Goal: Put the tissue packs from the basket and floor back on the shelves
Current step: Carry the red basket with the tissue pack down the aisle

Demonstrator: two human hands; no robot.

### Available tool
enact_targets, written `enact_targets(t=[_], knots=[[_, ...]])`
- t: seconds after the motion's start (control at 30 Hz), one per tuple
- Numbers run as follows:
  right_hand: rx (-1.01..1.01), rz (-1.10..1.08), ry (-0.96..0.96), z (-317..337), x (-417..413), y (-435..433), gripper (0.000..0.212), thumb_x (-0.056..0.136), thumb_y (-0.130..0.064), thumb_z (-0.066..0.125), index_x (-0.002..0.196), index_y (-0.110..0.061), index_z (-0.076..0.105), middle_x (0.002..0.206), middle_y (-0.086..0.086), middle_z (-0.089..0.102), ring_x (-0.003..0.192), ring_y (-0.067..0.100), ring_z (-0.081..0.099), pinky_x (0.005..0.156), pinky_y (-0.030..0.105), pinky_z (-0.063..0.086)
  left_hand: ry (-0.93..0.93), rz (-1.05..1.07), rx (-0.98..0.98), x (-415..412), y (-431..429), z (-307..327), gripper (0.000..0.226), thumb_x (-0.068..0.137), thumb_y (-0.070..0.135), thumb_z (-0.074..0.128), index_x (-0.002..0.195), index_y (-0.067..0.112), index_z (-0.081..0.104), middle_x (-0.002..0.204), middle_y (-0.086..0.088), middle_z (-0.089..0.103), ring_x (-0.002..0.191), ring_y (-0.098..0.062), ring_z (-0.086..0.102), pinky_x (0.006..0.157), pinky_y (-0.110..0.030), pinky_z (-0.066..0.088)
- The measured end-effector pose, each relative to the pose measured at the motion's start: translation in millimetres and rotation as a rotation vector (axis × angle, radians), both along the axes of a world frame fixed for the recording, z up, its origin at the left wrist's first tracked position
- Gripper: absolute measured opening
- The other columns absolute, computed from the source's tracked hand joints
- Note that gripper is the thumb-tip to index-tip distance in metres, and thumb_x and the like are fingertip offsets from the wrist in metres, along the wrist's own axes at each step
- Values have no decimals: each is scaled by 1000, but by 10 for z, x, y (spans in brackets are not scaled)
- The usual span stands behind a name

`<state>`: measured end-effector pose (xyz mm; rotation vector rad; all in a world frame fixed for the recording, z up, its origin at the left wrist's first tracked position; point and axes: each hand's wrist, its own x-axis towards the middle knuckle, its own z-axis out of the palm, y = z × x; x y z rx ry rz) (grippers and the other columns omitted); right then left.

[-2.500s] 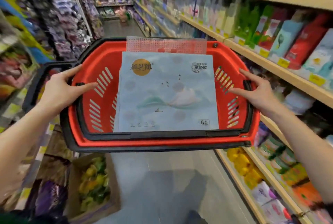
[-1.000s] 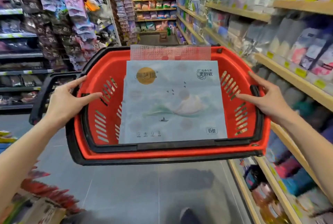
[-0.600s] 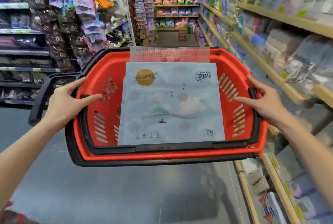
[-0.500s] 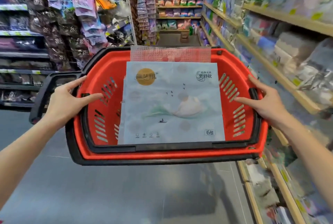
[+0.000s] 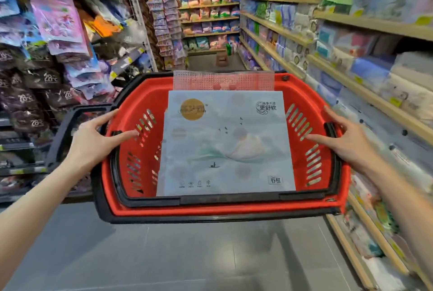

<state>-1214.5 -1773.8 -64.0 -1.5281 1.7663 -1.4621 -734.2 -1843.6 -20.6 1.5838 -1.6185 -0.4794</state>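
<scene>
Red basket [image 5: 314,94] held out at frame centre, above the aisle floor [image 5: 164,255]. Left hand [image 5: 93,140] grips the basket's left rim: thumb laid over the inner wall, index finger stretched along the black edge, the other fingers hidden beneath. Right hand [image 5: 344,140] mirrors it on the right rim, fingers partly spread, thumb inside the wall. A hand on each side likely keeps the basket level, so the load cannot slide.

Tissue pack [image 5: 225,145] lies flat inside the basket, printed face up, filling most of the floor between the slotted walls (its clear perforated flap stands against the far rim). Whether more packs lie under it cannot be told.

Shelves [image 5: 365,94] run down the right of the frame, stocked with soft paper goods; hanging packets [image 5: 56,19] fill the upper left. Judged: the pack is not yet shelved, and no loose packs show on the floor.
</scene>
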Motion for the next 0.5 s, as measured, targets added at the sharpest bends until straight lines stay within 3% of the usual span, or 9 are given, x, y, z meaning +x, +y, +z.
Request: enact_targets(t=[0.1, 0.17, 0.27, 0.3, 0.43, 0.5], knots=[[11, -23, 7, -61, -14, -513, 78, 67, -5, 77, 136, -9, 41, 126, -9, 42, 75, -33, 44, 67, -12, 29, 3, -25, 18, -12, -674, -95, 72, 37, 73, 76, 104, 64, 51, 116, -2, 66, 107, -17, 61, 98, -43, 47], [27, -29, -1, -154, -77, -879, 84, 62, -12, 80, 136, -8, 41, 130, -8, 42, 84, -28, 45, 69, -12, 29, -4, -36, 26, -56, -1139, -182, 78, 36, 75, 74, 109, 61, 52, 116, -2, 66, 109, -18, 61, 98, -44, 46], [45, -26, -19, -282, -210, -1493, 112, 39, -54, 79, 136, -11, 41, 130, -12, 41, 97, -26, 41, 74, -13, 27, -29, -50, 47, -240, -1818, -309, 88, 41, 72, 75, 122, 49, 52, 121, -3, 64, 116, -20, 56, 102, -45, 43], [48, -18, -16, -314, -269, -1708, 114, 37, -59, 77, 136, -12, 42, 128, -14, 41, 100, -24, 39, 75, -13, 26, -34, -58, 47, -329, -2040, -334, 88, 44, 68, 75, 125, 44, 52, 124, -2, 62, 119, -19, 53, 104, -43, 41], [66, -23, -18, -338, -463, -2554, 93, 52, -34, 76, 135, -8, 42, 125, -10, 43, 88, -29, 43, 70, -12, 28, -10, -70, 58, -599, -2841, -473, 79, 56, 47, 79, 129, 31, 53, 129, -2, 57, 107, -10, 50, 92, -28, 39], [87, -21, 15, -324, -575, -2946, 83, 61, -18, 78, 135, -7, 42, 126, -8, 43, 93, -24, 44, 69, -12, 28, -14, -71, 72, -659, -3216, -506, 78, 56, 48, 79, 128, 31, 53, 127, -3, 59, 104, -9, 51, 88, -26, 38]])
